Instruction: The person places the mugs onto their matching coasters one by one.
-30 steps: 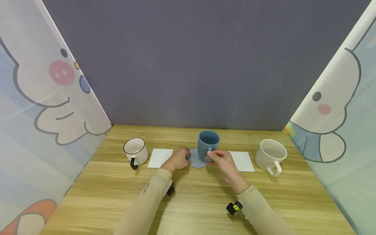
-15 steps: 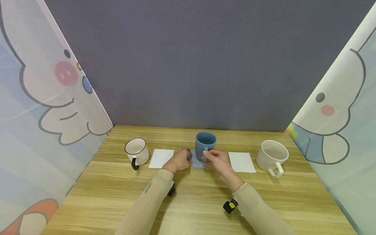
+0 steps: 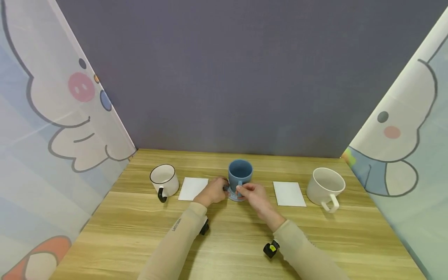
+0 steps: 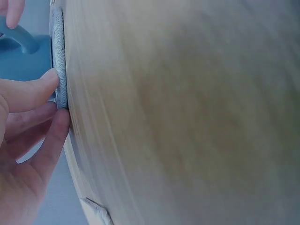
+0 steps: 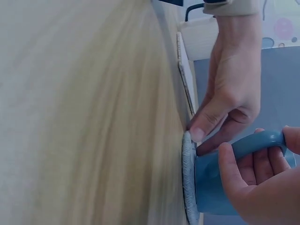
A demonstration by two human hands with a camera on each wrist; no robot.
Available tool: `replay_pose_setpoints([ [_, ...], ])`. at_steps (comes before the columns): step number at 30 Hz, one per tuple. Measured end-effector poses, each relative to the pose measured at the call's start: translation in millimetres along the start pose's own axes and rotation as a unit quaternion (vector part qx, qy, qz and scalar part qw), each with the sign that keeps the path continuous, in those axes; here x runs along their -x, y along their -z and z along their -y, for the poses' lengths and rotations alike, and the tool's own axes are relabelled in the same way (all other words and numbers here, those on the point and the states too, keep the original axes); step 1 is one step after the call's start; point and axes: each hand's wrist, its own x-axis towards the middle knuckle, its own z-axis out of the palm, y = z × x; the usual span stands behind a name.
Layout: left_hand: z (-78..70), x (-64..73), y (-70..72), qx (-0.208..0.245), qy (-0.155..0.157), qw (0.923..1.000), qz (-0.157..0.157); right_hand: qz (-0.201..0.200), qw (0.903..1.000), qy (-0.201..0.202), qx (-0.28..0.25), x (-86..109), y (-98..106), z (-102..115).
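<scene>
A blue mug (image 3: 240, 171) stands upright on a round woven grey-blue coaster (image 3: 232, 196). My right hand (image 3: 257, 199) grips the mug by its handle (image 5: 262, 140), fingers through the loop. At the coaster's left side, my left hand (image 3: 213, 191) pinches its rim. In the left wrist view the thumb (image 4: 40, 89) lies at the coaster's upper face, with a fingertip at its edge by the table. The mug's base sits against the woven coaster (image 5: 189, 176) in the right wrist view, and much of the coaster's top is hidden beneath it.
White square mats lie on either side, one left (image 3: 190, 187) and one right (image 3: 289, 193). Beyond them stand a white mug with black handle (image 3: 166, 184) and a larger cream mug (image 3: 320, 192). A dark grey panel (image 3: 224, 77) rises behind the wooden table (image 3: 231, 249).
My right hand has moved the blue mug left and slightly down, from the coaster's right side to its middle. My left hand keeps its place at the rim.
</scene>
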Motion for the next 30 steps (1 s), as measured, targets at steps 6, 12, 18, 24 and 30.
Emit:
replay_pose_setpoints([
  [6, 0.5, -0.3, -1.0, 0.002, 0.002, 1.0000, 0.003, 0.004, 1.0000, 0.003, -0.007, 4.3, -2.0, -2.7],
  [12, 1.1, 1.2, -1.0, 0.001, 0.005, 1.0000, -0.002, 0.018, 0.9997, 0.010, -0.013, 7.1, -1.0, -3.0],
  [18, -0.4, 1.9, -1.0, -0.002, -0.002, 1.0000, -0.002, 0.037, 0.9991, 0.011, -0.016, 10.2, 3.0, -3.1],
  [24, -1.1, 3.1, -1.0, -0.001, 0.004, 1.0000, -0.001, 0.029, 0.9960, 0.045, 0.071, 17.3, 14.8, -1.6],
  [30, 1.3, 2.1, -2.4, 0.001, -0.004, 1.0000, -0.008, 0.022, 0.9897, 0.051, 0.132, 26.4, 33.4, 1.5],
])
